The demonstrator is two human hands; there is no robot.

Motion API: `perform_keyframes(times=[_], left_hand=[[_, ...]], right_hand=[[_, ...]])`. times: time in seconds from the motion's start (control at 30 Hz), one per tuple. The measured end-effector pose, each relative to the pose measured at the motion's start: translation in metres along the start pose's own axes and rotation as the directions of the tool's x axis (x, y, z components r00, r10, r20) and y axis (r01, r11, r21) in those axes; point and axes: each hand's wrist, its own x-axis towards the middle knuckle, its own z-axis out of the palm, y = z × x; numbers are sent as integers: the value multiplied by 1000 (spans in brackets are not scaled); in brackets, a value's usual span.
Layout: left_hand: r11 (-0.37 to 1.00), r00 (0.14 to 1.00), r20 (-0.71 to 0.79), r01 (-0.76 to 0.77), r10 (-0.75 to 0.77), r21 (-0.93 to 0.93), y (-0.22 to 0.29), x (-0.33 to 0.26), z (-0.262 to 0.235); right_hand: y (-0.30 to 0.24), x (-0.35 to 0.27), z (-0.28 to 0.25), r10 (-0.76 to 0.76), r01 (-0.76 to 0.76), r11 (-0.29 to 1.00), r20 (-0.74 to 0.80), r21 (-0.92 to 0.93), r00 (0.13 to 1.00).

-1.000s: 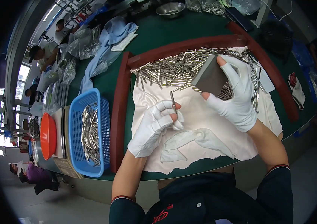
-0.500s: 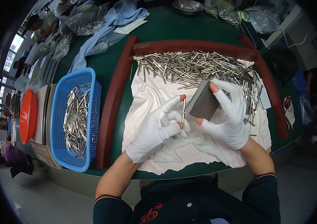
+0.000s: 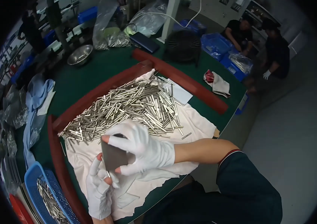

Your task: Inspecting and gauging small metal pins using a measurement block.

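My right hand (image 3: 141, 143), in a white glove with bare thumb and fingertip, grips a flat dark grey block (image 3: 113, 158) by its edges. Close by on the left, my left hand (image 3: 99, 188), gloved the same way, pinches a thin metal pin (image 3: 108, 173) between thumb and forefinger. The pin stands along the block's left edge; whether they touch I cannot tell. Both hands are over a pale cloth (image 3: 80, 153). Beyond them on that cloth lies a heap of silvery metal pins (image 3: 128, 100).
Red-brown bars (image 3: 192, 87) border the heap on a green table (image 3: 98, 71). A blue basket (image 3: 35, 171) of pins stands at lower left, beside an orange-red basin (image 3: 18, 209). Farther off are a metal bowl (image 3: 80, 55), a black fan (image 3: 182, 46) and people at right.
The view has swung to the right, so the table appears turned. The block and the pin, apart before, are now side by side. Both hands keep their holds.
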Motion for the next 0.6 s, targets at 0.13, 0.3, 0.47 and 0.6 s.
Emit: perform_keyframes(times=[0.13, 0.3, 0.47, 0.6], left_hand=[[999, 999, 42, 28, -28, 20, -5, -2, 5], [999, 999, -14, 38, -39, -39, -7, -3, 4], [992, 993, -111, 20, -34, -126, -9, -8, -5], [985, 999, -48, -18, 9, -172, -4, -9, -9]], right_hand=[[1, -4, 5, -16, 20, 998, -78, 53, 997], [7, -7, 7, -28, 30, 1000, -173, 10, 985], [5, -9, 5, -10, 15, 1000, -179, 27, 984], [3, -7, 8, -14, 26, 998, -183, 60, 983]])
